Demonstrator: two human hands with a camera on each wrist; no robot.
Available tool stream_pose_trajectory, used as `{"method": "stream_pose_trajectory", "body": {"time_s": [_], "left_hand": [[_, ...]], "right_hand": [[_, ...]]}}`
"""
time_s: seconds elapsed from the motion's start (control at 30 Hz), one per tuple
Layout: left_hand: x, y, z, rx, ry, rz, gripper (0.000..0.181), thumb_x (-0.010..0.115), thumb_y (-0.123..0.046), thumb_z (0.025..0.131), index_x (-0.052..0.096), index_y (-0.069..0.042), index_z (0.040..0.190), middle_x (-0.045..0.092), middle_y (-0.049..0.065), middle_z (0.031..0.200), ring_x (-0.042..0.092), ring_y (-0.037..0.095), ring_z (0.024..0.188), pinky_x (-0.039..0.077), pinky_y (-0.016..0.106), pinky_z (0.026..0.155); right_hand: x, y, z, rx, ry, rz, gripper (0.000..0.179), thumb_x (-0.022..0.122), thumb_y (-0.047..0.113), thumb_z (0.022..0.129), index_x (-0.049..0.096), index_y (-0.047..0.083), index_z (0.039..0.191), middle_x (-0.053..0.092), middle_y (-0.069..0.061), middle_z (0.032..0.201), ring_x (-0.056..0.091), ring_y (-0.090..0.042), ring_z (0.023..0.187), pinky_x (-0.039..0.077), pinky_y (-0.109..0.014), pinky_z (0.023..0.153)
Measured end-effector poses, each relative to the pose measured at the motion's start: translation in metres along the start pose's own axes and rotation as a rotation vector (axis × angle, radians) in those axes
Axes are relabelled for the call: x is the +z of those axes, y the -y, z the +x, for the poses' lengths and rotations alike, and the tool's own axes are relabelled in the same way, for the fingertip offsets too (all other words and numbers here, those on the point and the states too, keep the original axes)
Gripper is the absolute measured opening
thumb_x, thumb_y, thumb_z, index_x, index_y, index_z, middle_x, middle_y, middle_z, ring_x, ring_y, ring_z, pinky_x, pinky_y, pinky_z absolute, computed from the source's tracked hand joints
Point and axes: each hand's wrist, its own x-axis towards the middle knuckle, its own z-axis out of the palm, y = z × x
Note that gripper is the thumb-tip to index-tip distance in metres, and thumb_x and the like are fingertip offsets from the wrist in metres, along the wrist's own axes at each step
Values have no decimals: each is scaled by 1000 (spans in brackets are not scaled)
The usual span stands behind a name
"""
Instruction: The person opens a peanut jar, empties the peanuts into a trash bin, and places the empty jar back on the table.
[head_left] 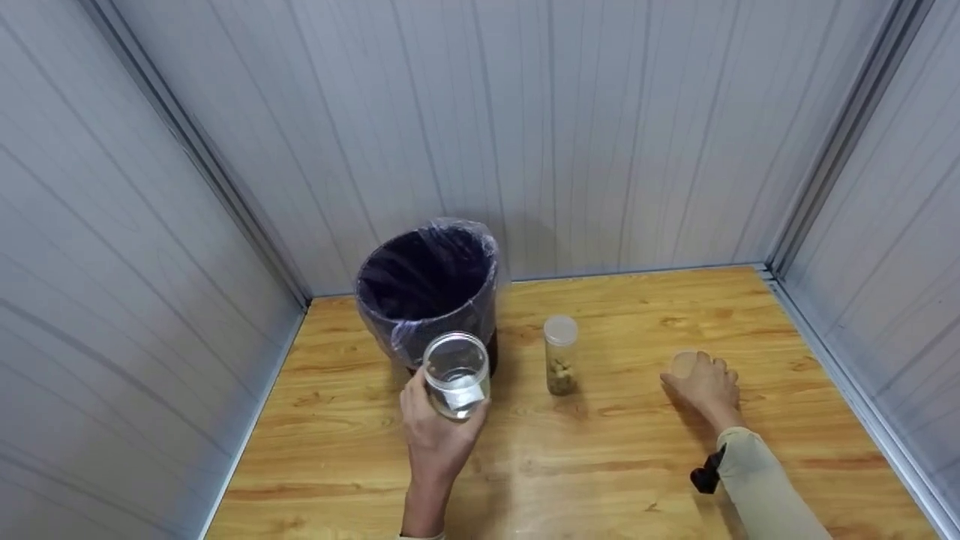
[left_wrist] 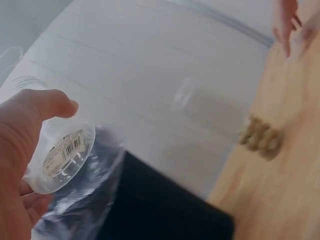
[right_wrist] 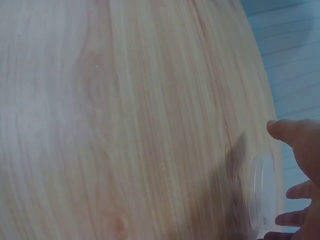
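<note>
The left hand [head_left: 439, 439] grips a clear jar [head_left: 457, 379], thumb on one side and fingers on the other, holding it up just in front of the bin. The jar is round and see-through, with a ridged rim, its open mouth upward; through its lower end shows a pale printed label [left_wrist: 62, 154] with a barcode. Its exact tilt is hard to tell. Well apart, the right hand [head_left: 709, 386] is at a round translucent lid [right_wrist: 262, 195], its thumb and fingers spread around it without a visible grip; whether the fingertips touch it cannot be told.

Nearest the jar is a dark bin [left_wrist: 165, 205], its rim covered by a clear, crinkled liner [head_left: 405, 330]. In the head view the jar hides part of the bin's near side; any contact between them is unclear. Between the two hands a slim, clear, capped container [head_left: 561, 360] stands upright, its lower part filled with yellowish-brown lumps. It lies between jar and lid, set a little farther back.

A small black object [head_left: 705, 474] sits at the cuff of the pale right sleeve [head_left: 765, 480]. All this rests on or over a wood-grained surface [head_left: 622, 465], enclosed behind and on both sides by pale panelled walls [head_left: 570, 150].
</note>
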Motion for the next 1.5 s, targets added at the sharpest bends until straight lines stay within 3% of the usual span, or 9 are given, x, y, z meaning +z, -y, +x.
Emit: {"method": "stream_pose_trajectory", "body": {"time_s": [0.17,0.43,0.7,0.93,1.1,1.5], "left_hand": [[18,1,-18,20,33,-13,93,92,-33,54,52,4,129,58,16,118,52,26,108,43,40,95],[43,17,-44,11,118,-1,92,92,-28,50,52,6,126,59,16,113,55,27,105,47,40,92],[60,37,-70,-111,246,-15,87,89,-23,51,50,5,125,58,15,113,56,31,106,48,44,92],[72,57,-85,-169,312,-107,86,90,-19,54,49,1,126,59,19,115,58,35,107,47,44,94],[82,67,-94,-177,322,-149,88,91,-17,54,47,5,127,59,20,116,57,36,108,46,47,94],[98,80,-113,-165,310,-114,88,90,-18,53,47,9,126,58,22,112,57,37,104,48,50,91]], "right_hand": [[2,-2,1,-2,12,0,96,64,53,85,27,-13,143,28,-45,133,29,-65,114,33,-73,87],[8,-4,9,-23,-68,3,94,67,50,85,27,-10,145,23,-44,138,27,-65,116,34,-75,85],[13,-4,20,-82,-98,16,84,66,41,88,31,-13,142,27,-44,136,30,-63,117,33,-74,89],[13,-9,22,-61,-92,13,79,66,38,89,34,-14,139,32,-44,132,31,-63,115,33,-72,89],[14,-14,20,-68,-119,38,76,64,35,89,35,-13,139,35,-43,131,32,-61,115,34,-71,89],[23,-23,12,-131,-223,113,71,69,31,88,41,-13,136,41,-39,130,36,-55,115,32,-67,94]]}}
